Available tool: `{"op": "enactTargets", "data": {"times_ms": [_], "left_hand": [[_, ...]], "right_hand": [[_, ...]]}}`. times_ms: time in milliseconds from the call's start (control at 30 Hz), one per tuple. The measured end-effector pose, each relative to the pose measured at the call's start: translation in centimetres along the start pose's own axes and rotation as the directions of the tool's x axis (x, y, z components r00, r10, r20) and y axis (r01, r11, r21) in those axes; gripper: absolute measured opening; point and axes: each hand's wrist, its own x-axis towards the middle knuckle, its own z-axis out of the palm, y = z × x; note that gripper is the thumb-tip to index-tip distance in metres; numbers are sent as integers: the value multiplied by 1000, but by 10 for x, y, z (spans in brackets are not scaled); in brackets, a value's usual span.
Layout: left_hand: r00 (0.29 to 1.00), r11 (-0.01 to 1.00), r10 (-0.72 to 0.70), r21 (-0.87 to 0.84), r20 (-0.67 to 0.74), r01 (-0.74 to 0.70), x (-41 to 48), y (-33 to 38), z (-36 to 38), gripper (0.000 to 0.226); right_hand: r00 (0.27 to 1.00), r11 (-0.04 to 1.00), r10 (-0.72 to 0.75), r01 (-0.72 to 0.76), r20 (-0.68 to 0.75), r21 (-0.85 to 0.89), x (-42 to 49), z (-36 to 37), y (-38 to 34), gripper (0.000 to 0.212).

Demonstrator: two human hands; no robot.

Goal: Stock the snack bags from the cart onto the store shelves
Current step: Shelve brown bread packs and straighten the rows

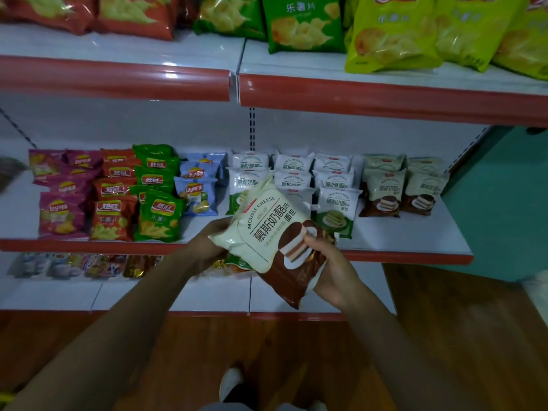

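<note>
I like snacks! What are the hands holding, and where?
A cream-and-brown mousse cheese bread bag: left hand holds its cream end, right hand grips its brown end.

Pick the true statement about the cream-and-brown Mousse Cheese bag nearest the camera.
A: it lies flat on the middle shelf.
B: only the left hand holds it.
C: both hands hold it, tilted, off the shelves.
C: the left hand holds the Mousse Cheese bag at its cream end and the right hand grips its brown end, tilted in front of the middle shelf.
</note>
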Motion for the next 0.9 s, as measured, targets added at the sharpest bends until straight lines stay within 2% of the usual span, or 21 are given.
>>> {"op": "enactTargets", "data": {"times_ms": [33,133,267,367,467,567,733,900], "left_hand": [[1000,1000,-9,27,12,9,4,2,-3,43],[996,997,-82,-1,23,82,22,3,-11,16],[988,985,-148,-93,-50,143,47,-4,-27,31],[980,979,-176,-117,-89,165,65,-13,-41,27],[971,963,-216,-187,-106,194,86,-19,-50,24],[964,956,-238,-205,-115,211,110,-22,-51,29],[959,962,-252,-141,-127,234,154,-33,-50,47],[944,948,-290,-181,-159,261,182,-47,-49,46]], "right_hand": [[1000,1000,-2,2,-6,25,3,2,0,69],[993,979,-76,92,-95,182,14,2,-4,61],[937,929,-230,292,-263,229,22,-15,-16,44],[893,916,-256,347,-371,201,21,-27,-17,50],[844,926,-230,342,-485,156,16,-27,-6,60],[810,923,-199,344,-552,172,11,-29,6,59],[793,934,-202,332,-575,131,29,-13,13,59],[778,950,-166,291,-605,113,61,8,18,62]]}}
